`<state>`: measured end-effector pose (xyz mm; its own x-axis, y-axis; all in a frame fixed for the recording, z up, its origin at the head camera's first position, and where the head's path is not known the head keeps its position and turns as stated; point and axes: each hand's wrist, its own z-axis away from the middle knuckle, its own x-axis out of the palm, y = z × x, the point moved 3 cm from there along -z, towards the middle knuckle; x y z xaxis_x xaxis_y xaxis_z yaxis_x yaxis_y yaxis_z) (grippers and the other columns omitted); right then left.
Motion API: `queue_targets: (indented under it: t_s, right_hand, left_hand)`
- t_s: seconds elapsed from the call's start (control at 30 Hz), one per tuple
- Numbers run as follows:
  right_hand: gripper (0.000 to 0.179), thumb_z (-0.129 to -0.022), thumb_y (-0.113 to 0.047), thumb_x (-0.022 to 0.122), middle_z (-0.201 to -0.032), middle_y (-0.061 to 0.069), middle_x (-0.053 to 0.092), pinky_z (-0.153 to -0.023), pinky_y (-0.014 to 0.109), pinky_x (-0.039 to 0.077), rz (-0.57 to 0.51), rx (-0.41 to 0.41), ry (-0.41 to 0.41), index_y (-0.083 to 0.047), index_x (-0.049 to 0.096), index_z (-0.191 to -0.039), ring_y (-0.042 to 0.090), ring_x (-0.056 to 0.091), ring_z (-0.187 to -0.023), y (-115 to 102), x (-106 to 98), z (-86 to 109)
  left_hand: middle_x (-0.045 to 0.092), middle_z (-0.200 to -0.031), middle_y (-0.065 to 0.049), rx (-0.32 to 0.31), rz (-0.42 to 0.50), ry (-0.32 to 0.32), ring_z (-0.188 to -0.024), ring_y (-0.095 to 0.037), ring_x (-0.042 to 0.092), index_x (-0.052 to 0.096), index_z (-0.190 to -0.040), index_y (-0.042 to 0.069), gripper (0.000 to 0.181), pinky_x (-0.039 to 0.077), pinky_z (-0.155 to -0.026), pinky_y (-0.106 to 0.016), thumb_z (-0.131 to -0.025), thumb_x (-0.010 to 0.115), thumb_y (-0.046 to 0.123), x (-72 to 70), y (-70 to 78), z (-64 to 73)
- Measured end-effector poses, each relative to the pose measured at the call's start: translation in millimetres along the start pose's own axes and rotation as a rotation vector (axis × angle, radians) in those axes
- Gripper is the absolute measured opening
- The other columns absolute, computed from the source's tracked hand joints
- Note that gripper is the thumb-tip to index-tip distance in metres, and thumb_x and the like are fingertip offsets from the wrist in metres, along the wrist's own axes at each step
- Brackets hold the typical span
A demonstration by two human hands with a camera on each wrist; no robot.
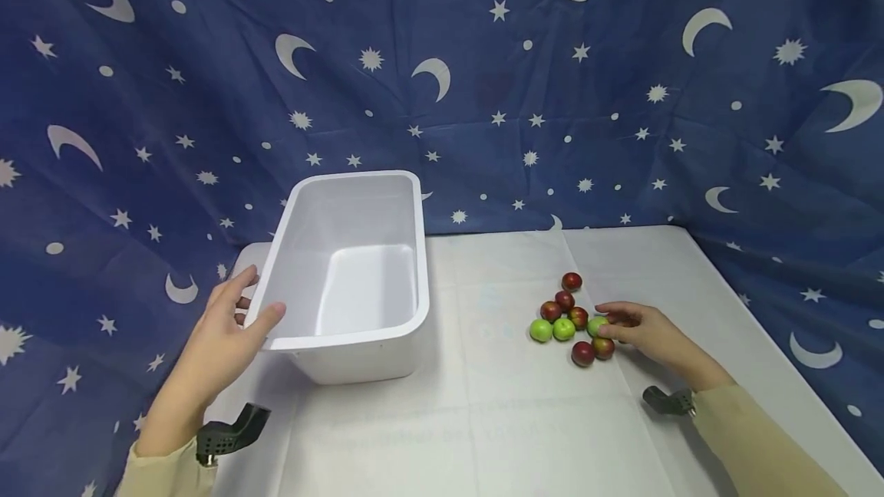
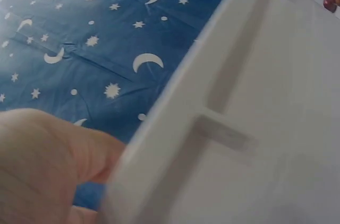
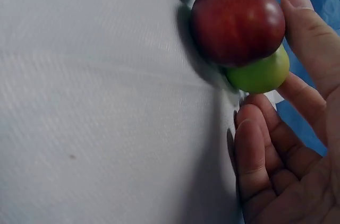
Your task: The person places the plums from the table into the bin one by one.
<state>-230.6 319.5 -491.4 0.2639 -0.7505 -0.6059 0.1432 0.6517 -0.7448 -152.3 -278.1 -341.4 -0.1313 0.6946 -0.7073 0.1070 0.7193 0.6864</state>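
On the left of the table stands a deep white plastic tub [image 1: 373, 282], with nothing inside it. My left hand [image 1: 224, 328] grips its near left rim, thumb over the inside and fingers outside; the left wrist view shows the hand [image 2: 58, 160] beside the tub wall [image 2: 175, 112]. To the right lie several dark red plums [image 1: 583, 353] and small round green fruits [image 1: 541, 330]. My right hand [image 1: 645, 332] is at the right of this group, thumb and forefinger spread beside a green fruit [image 3: 260, 72] and a red plum [image 3: 238, 22]. Its other fingers are bent.
A white cloth [image 1: 442, 436] covers the table. Behind and at the sides hangs a dark blue curtain [image 1: 483, 152] with moons and stars. Each wrist carries a small black camera mount, as on the left [image 1: 231, 432] and on the right [image 1: 668, 401].
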Motion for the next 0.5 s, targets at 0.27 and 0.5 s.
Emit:
queue_targets:
  t_s: [0.27, 0.5]
  right_hand:
    - [0.076, -0.081, -0.058, 0.069, -0.120, 0.010, 0.058, -0.086, 0.038, 0.049, 0.044, 0.033, -0.012, -0.010, 0.054, -0.137, 0.027, 0.051, -0.105, 2.2, 0.9, -5.6]
    - [0.076, -0.079, -0.061, 0.068, -0.132, 0.016, 0.053, -0.093, 0.049, 0.046, 0.034, 0.059, -0.007, -0.011, 0.056, -0.135, 0.030, 0.050, -0.111, 3.9, 2.2, -6.4]
  left_hand:
    - [0.021, -0.146, -0.028, -0.002, 0.100, 0.027, -0.124, -0.046, 0.031, 0.016, -0.155, 0.006, 0.072, 0.028, -0.095, -0.066, -0.091, 0.051, 0.004, 13.6, -9.0, 0.9]
    - [0.020, -0.145, -0.028, 0.004, 0.209, 0.054, -0.124, -0.042, 0.029, 0.012, -0.155, 0.005, 0.072, 0.022, -0.099, -0.061, -0.088, 0.036, -0.005, 22.0, -12.4, 1.1]
